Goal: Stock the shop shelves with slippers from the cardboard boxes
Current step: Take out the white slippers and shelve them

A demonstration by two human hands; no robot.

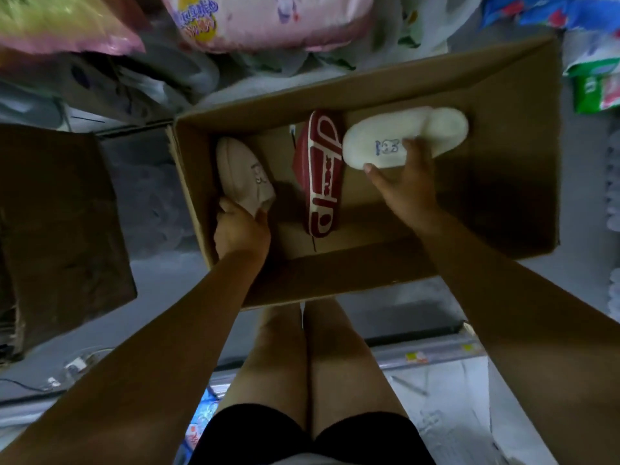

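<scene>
An open cardboard box (503,105) stands on the floor in front of my legs. Inside it, at the left, my left hand (240,231) grips the near end of a pale pink slipper (243,172) with a small printed figure on it. At the right, my right hand (407,182) holds a cream-white slipper (402,132) with a blue figure on it, fingers over its near edge. Between them a red slipper (320,172) with white lettering lies on the box bottom, touched by neither hand.
A second brown cardboard box (57,229) stands at the left. Pink and clear plastic-wrapped goods (261,18) are piled beyond the open box. Green packets (595,88) sit at the far right. A low shelf edge with price labels (416,357) runs behind my legs.
</scene>
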